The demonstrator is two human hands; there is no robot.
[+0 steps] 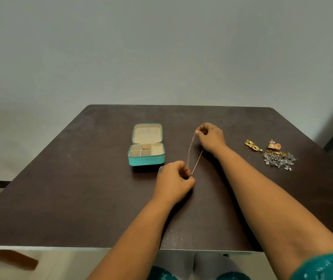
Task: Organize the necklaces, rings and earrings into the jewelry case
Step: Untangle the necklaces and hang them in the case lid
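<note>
Necklace (194, 153) stretched between left hand (174, 181), right hand (210, 138), clasp indiscernible

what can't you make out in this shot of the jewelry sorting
All in the head view:
- Clasp and ends of the thin necklace: hidden inside the pinching left hand and right hand.
- Item in the middle compartment of the jewelry case: gold-coloured, too small to identify.
- Pile of jewelry at the table's right: pieces overlap, so they cannot be counted.
- Tabs on the case lid: too small to tell what they are.
</note>
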